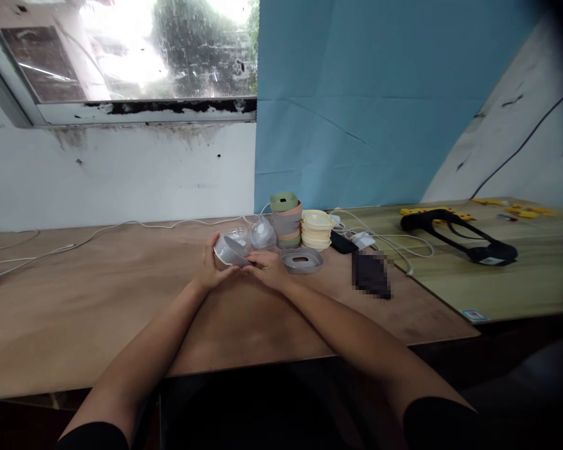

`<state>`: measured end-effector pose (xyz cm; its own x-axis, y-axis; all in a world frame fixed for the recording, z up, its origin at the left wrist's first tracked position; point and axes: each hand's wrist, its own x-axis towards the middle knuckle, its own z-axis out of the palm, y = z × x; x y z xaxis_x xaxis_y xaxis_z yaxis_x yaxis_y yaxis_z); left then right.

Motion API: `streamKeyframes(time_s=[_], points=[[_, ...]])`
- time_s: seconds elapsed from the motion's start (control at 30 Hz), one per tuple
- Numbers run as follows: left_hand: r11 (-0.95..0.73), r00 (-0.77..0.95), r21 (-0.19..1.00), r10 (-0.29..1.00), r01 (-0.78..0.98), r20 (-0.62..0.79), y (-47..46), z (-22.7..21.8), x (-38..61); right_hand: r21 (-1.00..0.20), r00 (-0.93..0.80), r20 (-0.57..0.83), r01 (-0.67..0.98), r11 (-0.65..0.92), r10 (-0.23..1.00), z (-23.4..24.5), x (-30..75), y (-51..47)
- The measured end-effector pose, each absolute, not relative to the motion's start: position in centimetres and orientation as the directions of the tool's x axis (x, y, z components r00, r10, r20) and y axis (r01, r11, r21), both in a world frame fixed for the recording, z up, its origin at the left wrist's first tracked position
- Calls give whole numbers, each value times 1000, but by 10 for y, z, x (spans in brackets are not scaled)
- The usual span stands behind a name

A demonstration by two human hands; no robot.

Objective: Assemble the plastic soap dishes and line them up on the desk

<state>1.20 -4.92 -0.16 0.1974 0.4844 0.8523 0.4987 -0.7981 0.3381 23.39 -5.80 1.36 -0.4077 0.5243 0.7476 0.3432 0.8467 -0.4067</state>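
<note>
My left hand (211,267) and my right hand (268,267) meet over the wooden table (98,312). Together they hold a small round grey container (229,250), tilted on its side. The left hand's fingers curl round its left rim. From the right, my right hand pinches its lower edge. Just behind it lie two clear plastic domes (256,236). A grey ring-shaped lid (302,260) rests on the table right of my right hand.
Behind stand a stack of coloured containers (286,220) and a stack of cream lids (316,229). White cables (122,226) run along the back. A dark blurred object (370,275), a black strap device (460,234) and yellow pieces (516,208) lie to the right.
</note>
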Motion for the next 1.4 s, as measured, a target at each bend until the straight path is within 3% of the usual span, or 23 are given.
streamKeyframes(time_s=[0.27,0.33,0.43,0.57,0.7,0.8,0.97,1.1,1.2,1.4], points=[[-834,224,263,409,485,885,-50,2,11,-697,-200,624,294,654,756,18,240,-60],[-840,220,261,400,476,890,-50,3,12,-655,-217,651,323,683,727,18,241,-61],[-869,214,280,389,408,896,-54,6,18,-495,-290,733,392,775,615,19,241,-61],[-922,301,265,348,283,888,-63,9,33,-360,-415,750,398,844,516,20,241,-60],[-927,361,277,356,253,862,-69,10,40,-349,-464,733,371,861,497,19,242,-60],[-922,346,273,360,274,867,-68,10,37,-402,-375,748,401,823,548,20,243,-59],[-910,350,277,379,307,857,-67,9,32,-629,90,748,411,660,658,39,272,-44],[-905,389,276,393,323,833,-66,7,30,-761,350,590,543,356,727,63,326,-28],[-903,404,289,405,318,820,-64,6,29,-755,395,484,639,145,780,73,364,-24],[-896,397,303,419,324,816,-63,5,29,-599,341,411,800,-31,845,75,392,-30]])
